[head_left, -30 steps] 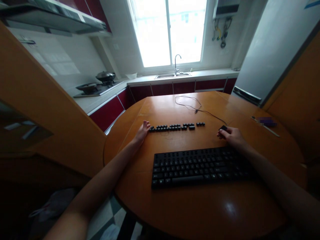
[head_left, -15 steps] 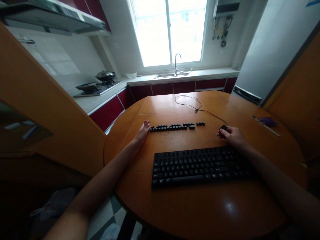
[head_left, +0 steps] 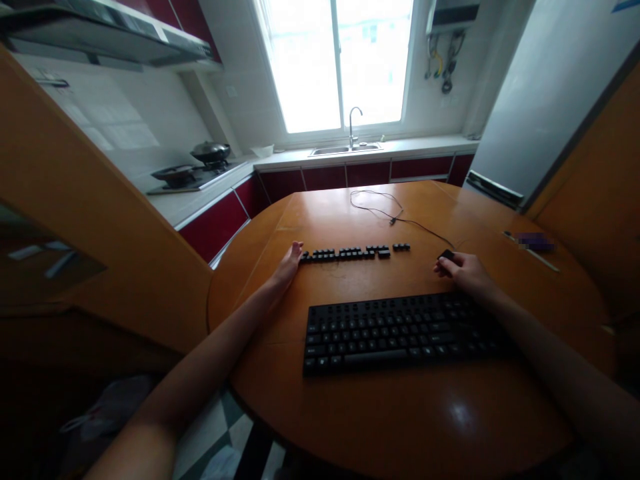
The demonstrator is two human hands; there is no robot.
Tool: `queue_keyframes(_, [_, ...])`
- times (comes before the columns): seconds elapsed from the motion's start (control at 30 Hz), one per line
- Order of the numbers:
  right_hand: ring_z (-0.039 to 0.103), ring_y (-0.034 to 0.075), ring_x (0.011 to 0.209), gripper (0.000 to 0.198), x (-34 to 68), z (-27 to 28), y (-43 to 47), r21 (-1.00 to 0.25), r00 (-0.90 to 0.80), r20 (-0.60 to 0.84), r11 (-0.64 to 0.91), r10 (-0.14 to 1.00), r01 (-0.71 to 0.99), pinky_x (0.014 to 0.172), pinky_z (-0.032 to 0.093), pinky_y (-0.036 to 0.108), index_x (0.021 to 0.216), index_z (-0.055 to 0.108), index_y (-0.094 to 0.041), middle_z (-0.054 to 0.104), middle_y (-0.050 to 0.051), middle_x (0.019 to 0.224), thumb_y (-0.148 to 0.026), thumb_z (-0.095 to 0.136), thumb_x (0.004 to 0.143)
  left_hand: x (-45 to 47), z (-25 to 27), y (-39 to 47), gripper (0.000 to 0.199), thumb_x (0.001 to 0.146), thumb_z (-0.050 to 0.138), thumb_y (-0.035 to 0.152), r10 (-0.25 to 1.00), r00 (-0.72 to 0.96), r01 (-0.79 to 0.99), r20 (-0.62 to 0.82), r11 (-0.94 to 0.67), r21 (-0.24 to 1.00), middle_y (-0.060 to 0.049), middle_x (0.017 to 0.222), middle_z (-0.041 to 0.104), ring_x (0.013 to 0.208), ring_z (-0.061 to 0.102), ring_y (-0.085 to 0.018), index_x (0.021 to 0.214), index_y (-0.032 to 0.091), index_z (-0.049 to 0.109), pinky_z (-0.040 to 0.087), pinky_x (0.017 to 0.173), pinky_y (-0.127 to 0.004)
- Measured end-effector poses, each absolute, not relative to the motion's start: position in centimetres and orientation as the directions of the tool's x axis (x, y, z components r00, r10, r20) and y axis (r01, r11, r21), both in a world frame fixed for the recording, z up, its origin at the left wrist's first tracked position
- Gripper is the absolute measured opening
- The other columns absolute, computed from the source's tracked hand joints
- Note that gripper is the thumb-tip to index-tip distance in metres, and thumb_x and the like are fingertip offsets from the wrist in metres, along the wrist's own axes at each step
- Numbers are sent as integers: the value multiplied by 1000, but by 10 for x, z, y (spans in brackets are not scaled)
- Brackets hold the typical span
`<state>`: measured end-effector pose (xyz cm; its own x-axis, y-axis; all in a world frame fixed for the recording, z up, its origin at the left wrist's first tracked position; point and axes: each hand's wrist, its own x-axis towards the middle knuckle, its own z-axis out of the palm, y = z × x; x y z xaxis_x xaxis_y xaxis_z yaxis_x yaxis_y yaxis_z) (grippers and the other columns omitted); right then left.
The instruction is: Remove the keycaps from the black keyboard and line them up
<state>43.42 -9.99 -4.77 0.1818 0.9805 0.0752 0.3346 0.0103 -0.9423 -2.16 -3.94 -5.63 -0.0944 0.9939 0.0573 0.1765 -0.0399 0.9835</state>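
The black keyboard (head_left: 380,333) lies on the wooden table, its top row without keycaps. Behind it, loose black keycaps (head_left: 350,255) stand in two lines. My left hand (head_left: 287,265) rests on the table at the left end of these keycaps, fingers loosely stretched and touching or very near the end one. Above the keyboard's right part, my right hand (head_left: 465,272) pinches a small black block-like object (head_left: 446,255) between thumb and fingers; its kind is unclear. My right forearm hides part of the keyboard's right side.
A thin cable (head_left: 423,225) curls over the far table and runs toward my right hand. At right lie a thin pale stick with a dark tip (head_left: 543,261) and a blurred purple item (head_left: 537,242). The round table edge (head_left: 235,393) curves close by my left arm.
My left hand has shifted slightly to the right, closer against the end of the keycap lines. My right hand holds the black object in nearly the same place.
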Motion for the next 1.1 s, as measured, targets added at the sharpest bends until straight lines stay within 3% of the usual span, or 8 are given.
queue_keyframes(0.6, [69, 16, 63, 17, 436, -50, -98, -938, 181, 78, 11, 980, 347, 62, 54, 25, 76, 70, -14, 75, 9, 75, -13, 61, 91, -27, -67, -34, 80, 97, 24, 73, 990, -55, 295, 131, -109, 949, -20, 157, 40, 147, 38, -31, 146, 13, 44, 28, 123, -42])
queue_keyframes(0.9, [69, 16, 61, 18, 435, -49, -99, -937, 178, 80, 13, 981, 348, 61, 55, 25, 75, 69, -15, 75, 8, 74, -13, 61, 90, -23, -63, -33, 72, 101, 23, 64, 991, -86, 252, 105, -80, 964, -21, 156, 41, 144, 43, -30, 145, 12, 44, 31, 122, -42])
queue_keyframes(1.1, [69, 16, 62, 17, 435, -49, -99, -934, 172, 86, 19, 981, 356, 62, 55, 25, 75, 70, -14, 75, 8, 75, -15, 61, 90, -26, -66, -25, 72, 103, 19, 61, 981, -117, 291, 154, -114, 950, -24, 147, 49, 138, 50, -31, 143, 8, 46, 40, 116, -44])
